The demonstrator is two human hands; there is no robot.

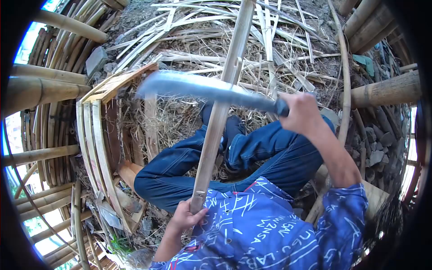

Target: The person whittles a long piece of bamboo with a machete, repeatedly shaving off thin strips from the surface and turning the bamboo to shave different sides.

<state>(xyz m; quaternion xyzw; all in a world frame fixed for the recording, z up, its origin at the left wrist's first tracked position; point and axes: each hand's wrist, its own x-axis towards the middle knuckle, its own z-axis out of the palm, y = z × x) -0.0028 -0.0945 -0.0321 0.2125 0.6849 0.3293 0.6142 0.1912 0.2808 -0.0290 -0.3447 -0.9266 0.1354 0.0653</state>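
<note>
Left hand [188, 216] grips near end of long bamboo strip [209, 155], which runs up between the legs. Right hand [302, 112] clenches handle of machete [193, 87], blade across strip. Wooden crate [100, 130] at left; split slats [198, 22] on ground beyond.

Wooden crate [100, 135], slatted, placed at the left side. Grey block [96, 60], set on the ground just beyond the crate. Thick bamboo poles [49, 90], crossed over a row of thinner canes [54, 121] at far left. Thick pole [387, 90], seen at right; green scrap [364, 65], found near it. Grey stones [376, 157], loosely heaped below that pole. Small green plant [119, 245], partly shaded, at lower left.
</note>
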